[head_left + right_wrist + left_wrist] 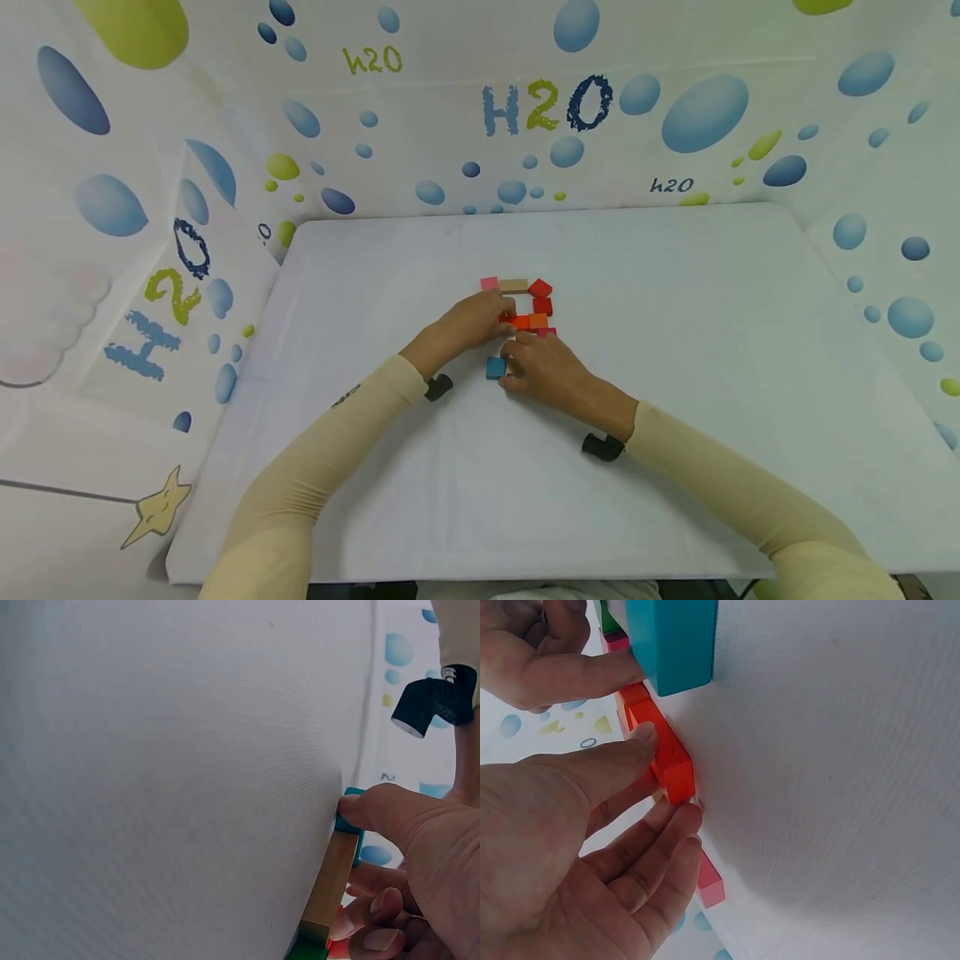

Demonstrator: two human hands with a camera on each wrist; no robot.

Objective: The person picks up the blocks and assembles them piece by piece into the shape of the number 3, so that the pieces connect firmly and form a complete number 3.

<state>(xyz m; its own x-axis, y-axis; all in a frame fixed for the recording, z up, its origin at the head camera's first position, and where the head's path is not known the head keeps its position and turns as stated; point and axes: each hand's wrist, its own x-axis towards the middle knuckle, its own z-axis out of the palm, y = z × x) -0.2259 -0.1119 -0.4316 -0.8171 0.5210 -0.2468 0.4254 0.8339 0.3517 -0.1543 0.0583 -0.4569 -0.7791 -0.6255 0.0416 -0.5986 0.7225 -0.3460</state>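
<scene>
My left hand pinches an orange-red block, its thumb on the near face and its fingertips round the end. A lighter orange block adjoins that one. Just below, my right hand holds a teal block, with the thumb on one side and the index finger behind. In the right wrist view a wooden block lies end to end between the teal block and a green block. The right hand mostly hides these two in the head view.
Beyond the hands runs a row of a pink block, a tan block and a red pentagonal block. A red block and a magenta block continue down the right side. White cloth covers the table.
</scene>
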